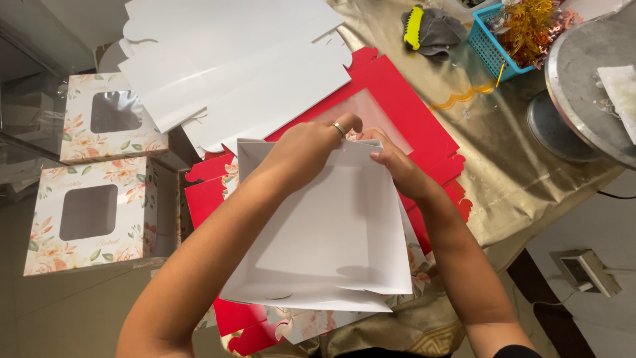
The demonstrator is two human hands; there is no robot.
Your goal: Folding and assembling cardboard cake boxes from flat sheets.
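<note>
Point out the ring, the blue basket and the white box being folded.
ring (338,128), head view, on the band.
blue basket (489,48), head view, on its front wall.
white box (331,232), head view, on its inner floor.

White inside on the half-folded box, floral print outside. Flat red box blanks beneath, white blanks stacked behind. Gold tablecloth, blue basket.

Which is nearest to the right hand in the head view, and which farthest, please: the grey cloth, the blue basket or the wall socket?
From the right hand:
1. Grey cloth, up and slightly right.
2. Blue basket, farther right, beside the cloth.
3. Wall socket, low right, off the table.
</note>
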